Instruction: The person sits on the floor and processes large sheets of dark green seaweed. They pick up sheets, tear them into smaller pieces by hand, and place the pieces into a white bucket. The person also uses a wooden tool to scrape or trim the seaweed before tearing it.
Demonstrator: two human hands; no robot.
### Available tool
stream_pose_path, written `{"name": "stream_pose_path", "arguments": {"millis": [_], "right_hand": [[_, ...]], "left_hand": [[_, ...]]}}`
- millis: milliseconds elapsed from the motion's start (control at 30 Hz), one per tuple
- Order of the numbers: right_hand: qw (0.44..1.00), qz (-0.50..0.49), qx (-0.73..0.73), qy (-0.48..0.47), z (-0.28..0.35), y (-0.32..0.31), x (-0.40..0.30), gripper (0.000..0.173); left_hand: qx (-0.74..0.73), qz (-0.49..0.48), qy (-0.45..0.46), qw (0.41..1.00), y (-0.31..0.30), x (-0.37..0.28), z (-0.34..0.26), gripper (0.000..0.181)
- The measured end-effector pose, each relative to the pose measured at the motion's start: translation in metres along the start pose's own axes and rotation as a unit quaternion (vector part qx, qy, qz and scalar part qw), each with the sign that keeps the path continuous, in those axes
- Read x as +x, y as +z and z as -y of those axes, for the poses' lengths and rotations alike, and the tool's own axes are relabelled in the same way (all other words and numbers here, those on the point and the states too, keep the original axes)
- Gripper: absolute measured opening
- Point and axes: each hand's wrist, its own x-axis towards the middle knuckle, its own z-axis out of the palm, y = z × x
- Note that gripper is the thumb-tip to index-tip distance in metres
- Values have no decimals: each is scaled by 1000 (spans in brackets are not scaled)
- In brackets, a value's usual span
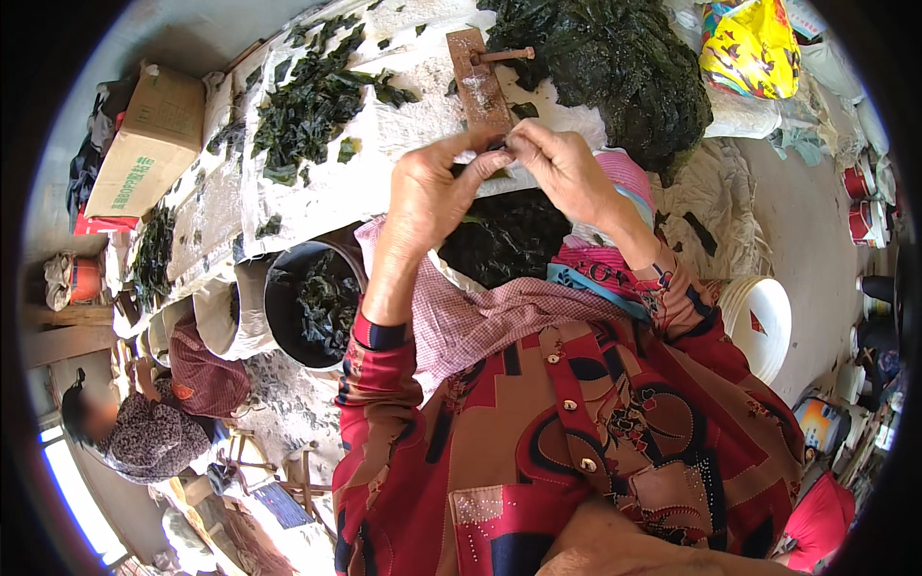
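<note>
My left hand [432,183] and my right hand [565,173] meet at the table's front edge, fingertips pinched together on a small dark strip of kelp [502,143]. Fingers cover most of this strip. Just beyond them lies a rusty brown block [484,97] with a long bolt [508,55] sticking out to the right. Below my hands, a mass of wet dark kelp [508,237] rests in front of my lap. A large heap of kelp [612,72] sits on the table at the back right; loose cut pieces [310,108] are spread at the left.
A black bucket [277,317] with kelp stands left of my lap, a white bucket [767,331] lies tilted at right. A cardboard box [155,137] is at far left, a yellow patterned bag [749,54] at back right. Another person [155,432] sits at the lower left.
</note>
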Motion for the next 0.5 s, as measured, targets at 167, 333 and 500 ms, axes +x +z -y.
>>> {"name": "stream_pose_path", "arguments": {"millis": [167,333,500], "right_hand": [[995,46,-90,-13,-11,-3,11,26],[973,22,-228,-25,-49,-5,51,26],[957,-47,-280,-65,-81,2,85,23]], "left_hand": [[6,-39,-44,998,-4,4,21,16],[70,-35,-53,996,-5,50,66,19],[114,-41,-23,992,-6,85,92,18]]}}
